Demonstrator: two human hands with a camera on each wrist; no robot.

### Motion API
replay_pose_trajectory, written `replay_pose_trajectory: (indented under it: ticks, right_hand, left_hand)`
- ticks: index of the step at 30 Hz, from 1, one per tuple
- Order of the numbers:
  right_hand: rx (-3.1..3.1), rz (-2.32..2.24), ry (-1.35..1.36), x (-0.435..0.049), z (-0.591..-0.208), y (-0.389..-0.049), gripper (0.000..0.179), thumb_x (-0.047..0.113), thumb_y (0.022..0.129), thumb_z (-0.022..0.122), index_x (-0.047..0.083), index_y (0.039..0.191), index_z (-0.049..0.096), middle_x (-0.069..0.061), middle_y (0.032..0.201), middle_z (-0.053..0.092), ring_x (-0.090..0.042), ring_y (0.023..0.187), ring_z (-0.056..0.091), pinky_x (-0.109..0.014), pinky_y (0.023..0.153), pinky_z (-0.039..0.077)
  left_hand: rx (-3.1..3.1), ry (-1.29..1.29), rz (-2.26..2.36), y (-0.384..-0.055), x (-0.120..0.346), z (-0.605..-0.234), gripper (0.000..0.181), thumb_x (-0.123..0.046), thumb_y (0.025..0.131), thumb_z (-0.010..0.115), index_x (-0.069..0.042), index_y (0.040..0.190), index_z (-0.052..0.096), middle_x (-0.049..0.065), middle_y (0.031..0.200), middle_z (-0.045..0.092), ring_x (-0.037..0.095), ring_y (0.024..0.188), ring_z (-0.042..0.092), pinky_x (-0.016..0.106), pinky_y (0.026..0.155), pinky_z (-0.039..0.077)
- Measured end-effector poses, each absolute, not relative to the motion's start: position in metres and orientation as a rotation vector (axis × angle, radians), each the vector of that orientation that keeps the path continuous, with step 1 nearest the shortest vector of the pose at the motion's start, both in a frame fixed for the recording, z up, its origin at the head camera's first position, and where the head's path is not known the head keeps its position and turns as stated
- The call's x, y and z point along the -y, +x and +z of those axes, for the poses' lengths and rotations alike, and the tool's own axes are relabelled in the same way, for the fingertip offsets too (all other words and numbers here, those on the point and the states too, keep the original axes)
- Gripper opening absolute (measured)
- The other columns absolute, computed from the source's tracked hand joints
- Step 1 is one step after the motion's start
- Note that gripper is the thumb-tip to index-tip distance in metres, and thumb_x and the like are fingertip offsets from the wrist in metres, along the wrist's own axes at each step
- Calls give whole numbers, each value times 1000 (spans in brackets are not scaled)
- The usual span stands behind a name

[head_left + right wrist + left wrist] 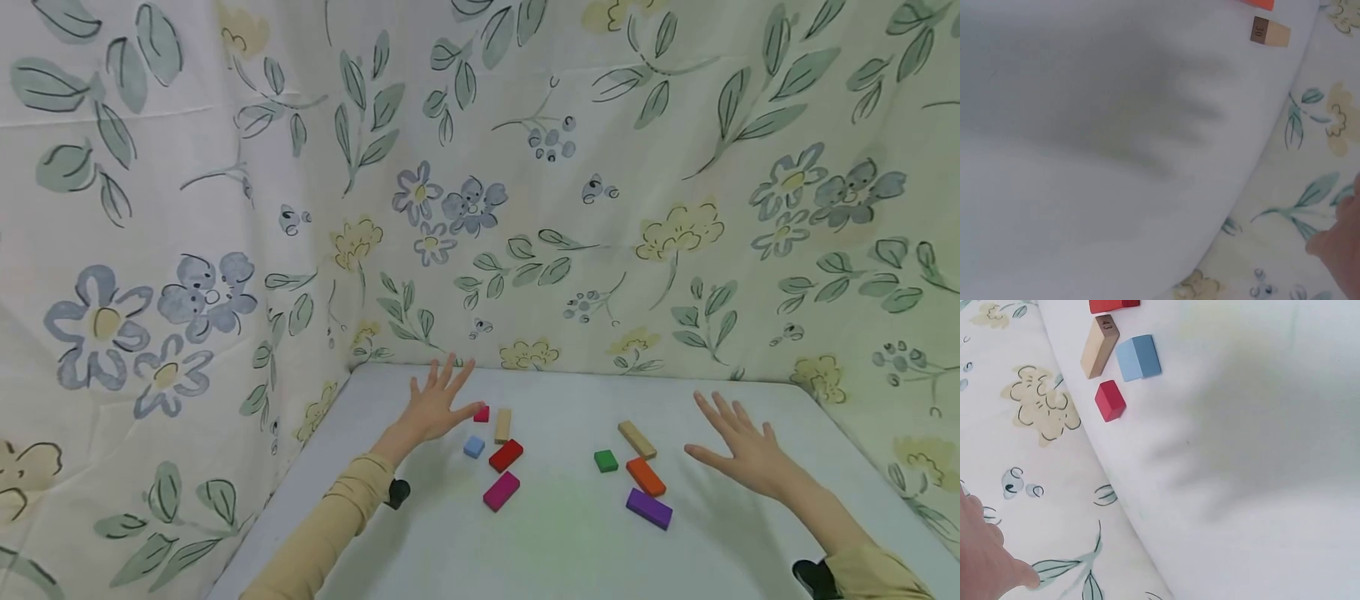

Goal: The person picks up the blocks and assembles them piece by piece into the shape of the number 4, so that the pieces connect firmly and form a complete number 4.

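Note:
My left hand (pixel 433 410) hovers over the far left of the white table with its fingers spread, holding nothing. Nearest to it are a small pinkish-red block (pixel 1110 400), a blue block (pixel 474 447) and a plain wooden block (pixel 502 426). A red block (pixel 506 456) and a magenta block (pixel 502 492) lie closer to me. On the other side my right hand (pixel 750 454) is raised, fingers spread and nothing in it. To its left lie a wooden block (pixel 637 439), a green cube (pixel 606 461), an orange block (pixel 646 477) and a purple block (pixel 649 509).
The white table (pixel 562 550) ends at a floral cloth (pixel 540 250) hung behind it and along the sides. A strip of bare tabletop separates the two groups of blocks. The number 30 shows on the right wooden block's end in the right wrist view.

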State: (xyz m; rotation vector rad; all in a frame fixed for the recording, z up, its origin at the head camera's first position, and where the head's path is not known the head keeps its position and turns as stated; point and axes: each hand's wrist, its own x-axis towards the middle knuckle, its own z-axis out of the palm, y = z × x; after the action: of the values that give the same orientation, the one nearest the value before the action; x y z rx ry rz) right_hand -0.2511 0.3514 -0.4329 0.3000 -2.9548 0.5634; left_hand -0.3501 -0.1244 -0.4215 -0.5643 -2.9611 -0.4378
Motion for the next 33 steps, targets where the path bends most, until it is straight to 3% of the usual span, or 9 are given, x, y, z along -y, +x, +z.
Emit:
replay_pose_trajectory:
  ticks: [10, 13, 21, 26, 33]
  right_hand:
    - [2949, 717, 389, -344, -432, -251, 90, 49, 88, 60, 22, 154, 5, -28, 156, 8, -54, 139, 2, -78, 98, -4]
    - [2934, 730, 442, -340, -430, -251, 89, 46, 87, 62, 20, 154, 9, -27, 155, 13, -53, 139, 7, -77, 101, 5]
    - [2896, 643, 633, -328, -429, -249, 89, 45, 81, 70, 14, 151, 24, -25, 148, 36, -49, 127, 41, -61, 94, 42]
    - [2881, 674, 770, -319, -428, -247, 85, 36, 79, 74, 10, 148, 32, -23, 144, 44, -43, 122, 50, -52, 90, 48]
    - [2953, 747, 856, -309, -427, -245, 81, 30, 79, 75, 8, 146, 35, -24, 138, 50, -43, 117, 54, -53, 88, 49]
  left_hand:
    - [2934, -663, -518, -346, 118, -423, 77, -53, 91, 50, -32, 153, 9, 11, 161, 6, 40, 146, 6, 71, 108, 8]
    - [2923, -701, -570, -345, 118, -423, 77, -53, 91, 51, -31, 153, 10, 10, 161, 8, 39, 146, 8, 69, 110, 9]
    - [2978, -837, -788, -341, 114, -424, 80, -61, 88, 50, -31, 153, 13, 2, 162, 6, 31, 148, 4, 59, 116, 7]
    - [3024, -957, -929, -336, 110, -424, 81, -57, 87, 56, -33, 152, 15, -3, 161, 8, 25, 149, 3, 56, 116, 14]
    - [3016, -1134, -978, -330, 107, -429, 76, -40, 88, 65, -33, 150, 23, -3, 160, 16, 21, 147, 18, 52, 113, 27]
